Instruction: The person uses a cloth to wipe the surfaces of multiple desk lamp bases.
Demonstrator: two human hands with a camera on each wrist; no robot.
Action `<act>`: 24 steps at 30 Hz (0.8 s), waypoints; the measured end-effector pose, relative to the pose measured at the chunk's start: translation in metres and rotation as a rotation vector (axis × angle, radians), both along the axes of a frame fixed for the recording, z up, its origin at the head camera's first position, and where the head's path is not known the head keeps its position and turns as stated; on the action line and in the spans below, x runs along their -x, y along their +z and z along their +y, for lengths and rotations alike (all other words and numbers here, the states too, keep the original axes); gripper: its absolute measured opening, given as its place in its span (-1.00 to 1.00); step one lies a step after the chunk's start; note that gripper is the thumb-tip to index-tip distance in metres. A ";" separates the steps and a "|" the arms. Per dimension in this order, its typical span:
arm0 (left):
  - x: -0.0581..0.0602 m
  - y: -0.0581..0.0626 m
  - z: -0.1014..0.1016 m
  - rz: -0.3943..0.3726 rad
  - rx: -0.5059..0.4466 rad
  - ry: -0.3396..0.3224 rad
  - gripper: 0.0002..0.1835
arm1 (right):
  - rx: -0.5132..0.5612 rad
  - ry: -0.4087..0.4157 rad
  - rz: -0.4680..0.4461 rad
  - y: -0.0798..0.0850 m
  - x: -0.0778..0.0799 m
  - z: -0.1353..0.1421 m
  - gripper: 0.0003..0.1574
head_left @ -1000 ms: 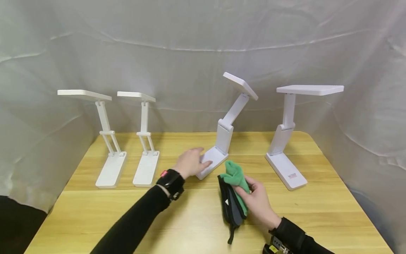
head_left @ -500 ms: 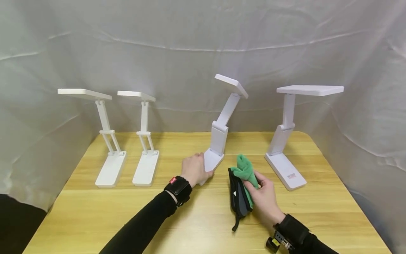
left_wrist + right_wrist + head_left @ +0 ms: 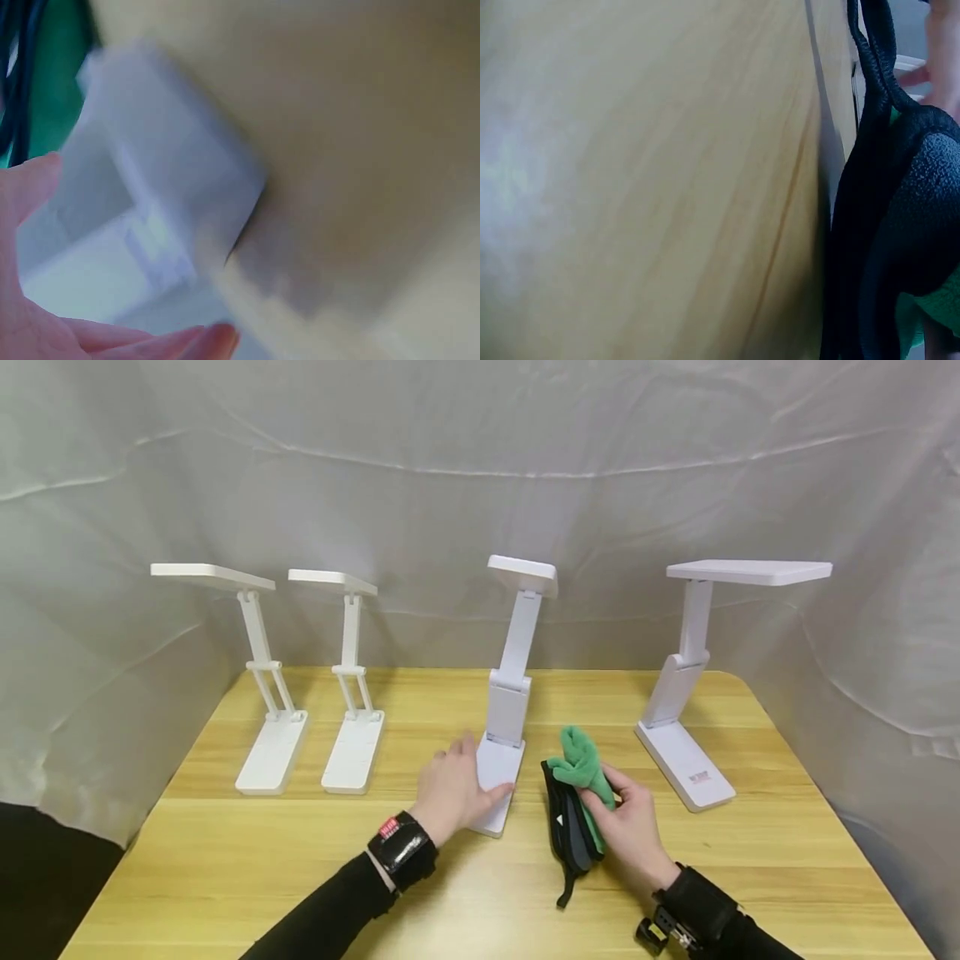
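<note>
Four-part white desk lamp, folding and upright, stands in the middle of the head view with its head tilted. My left hand is at its base, fingers straight along the left side and thumb reaching over the top. In the left wrist view the thumb and fingers are spread apart beside the white lamp. My right hand pinches a folded green cloth with black-edged dark grey parts and a hanging loop. The right wrist view shows the dark cloth close over the wood.
Two white folding lamps, one at far left and another beside it, stand unfolded. A further lamp stands on the right. The wooden table has a pale curtain behind it.
The middle lamp has turned, its base now pointing more toward me and its head further left. My left hand's grip on the base has loosened. The right hand has shifted slightly right with the cloth.
</note>
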State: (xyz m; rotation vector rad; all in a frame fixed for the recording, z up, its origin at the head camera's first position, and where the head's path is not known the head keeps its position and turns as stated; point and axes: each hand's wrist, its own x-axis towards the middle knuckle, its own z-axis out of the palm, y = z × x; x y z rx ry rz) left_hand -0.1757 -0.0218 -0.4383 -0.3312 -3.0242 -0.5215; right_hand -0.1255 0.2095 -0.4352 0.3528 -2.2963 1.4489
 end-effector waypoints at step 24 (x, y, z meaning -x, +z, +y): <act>0.058 0.047 -0.026 -0.191 -0.804 -0.388 -0.70 | -0.799 0.433 0.187 -0.008 0.016 -0.059 -0.42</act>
